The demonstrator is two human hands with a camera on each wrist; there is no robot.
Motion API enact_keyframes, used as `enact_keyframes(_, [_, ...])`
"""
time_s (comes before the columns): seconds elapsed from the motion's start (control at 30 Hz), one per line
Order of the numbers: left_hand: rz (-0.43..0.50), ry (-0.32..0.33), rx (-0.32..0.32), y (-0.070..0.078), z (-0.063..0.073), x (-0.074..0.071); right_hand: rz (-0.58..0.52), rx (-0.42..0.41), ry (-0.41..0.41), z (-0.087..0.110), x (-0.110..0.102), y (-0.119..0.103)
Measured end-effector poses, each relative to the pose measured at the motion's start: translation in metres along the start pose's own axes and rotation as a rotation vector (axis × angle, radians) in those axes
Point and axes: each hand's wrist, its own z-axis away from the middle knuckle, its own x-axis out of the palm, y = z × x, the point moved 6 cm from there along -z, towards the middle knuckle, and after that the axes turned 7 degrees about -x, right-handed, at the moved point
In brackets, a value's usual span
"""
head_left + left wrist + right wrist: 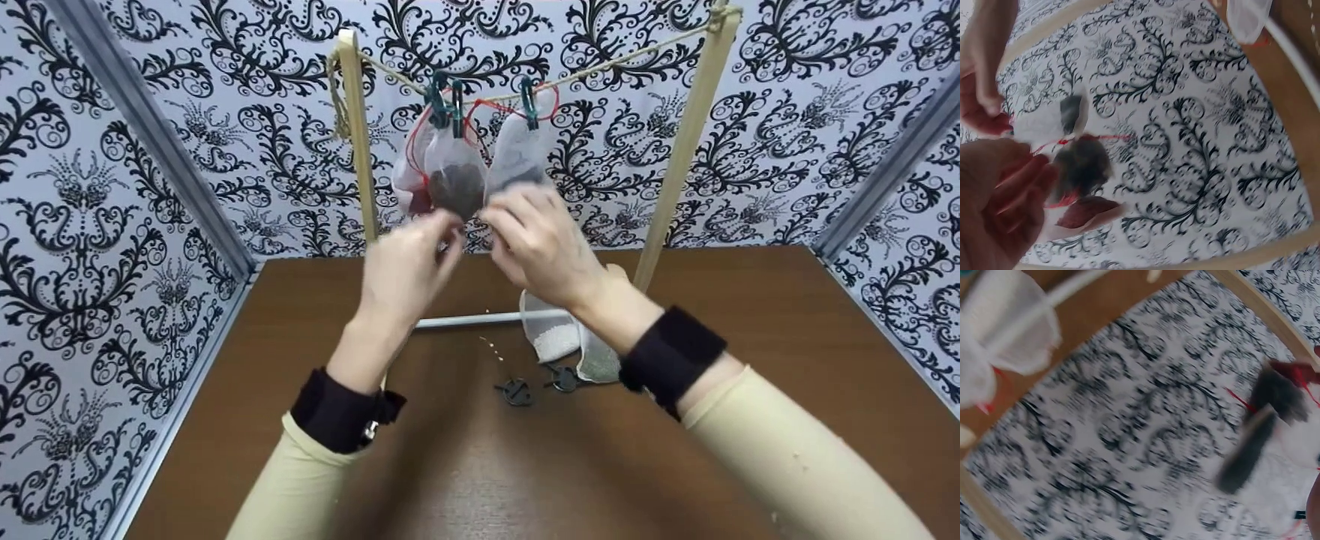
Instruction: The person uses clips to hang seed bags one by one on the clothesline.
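White mesh drawstring pouches with red cords hang from dark green clothespins (529,103) on a rope. Dark brown filling shows in the middle pouch (457,176), reddish filling in the left pouch (409,176). Behind my right fingers is the right pouch (517,146), its dark bottom (1247,453) clear in the right wrist view. My left hand (409,262) is raised before the middle pouch, fingers loosely bent, with nothing seen between them. Beside it, my right hand (544,244) overlaps the right pouch's lower end, fingers drooping and blurred; no held thing shows.
Wooden posts (686,150) carry the rope (637,64). On the brown table (465,480) lie a pouch of white grains (555,341), a pouch with greenish filling (600,360), two dark green clothespins (516,391) and a white crossbar (472,320). Patterned walls enclose the space.
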Motion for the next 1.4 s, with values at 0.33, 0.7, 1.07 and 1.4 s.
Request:
enact_keyframes(0.33, [0.123, -0.652, 0.004, 0.009, 0.068, 0.100, -0.269, 0.370, -0.557, 0.124, 0.049, -0.007])
enact_keyframes(0.7, [0.098, -0.727, 0.046, 0.050, 0.134, 0.182, -0.321, 0.316, -0.581, 0.226, 0.044, -0.047])
enact_keyframes(1.07, [-0.097, -0.788, -0.107, 0.058, 0.152, 0.189, -0.308, 0.466, -0.712, 0.236, 0.027, -0.060])
enact_keyframes(1.4, [-0.125, -0.757, -0.127, 0.047, 0.147, 0.173, -0.264, 0.449, -0.716, 0.236, 0.017, -0.064])
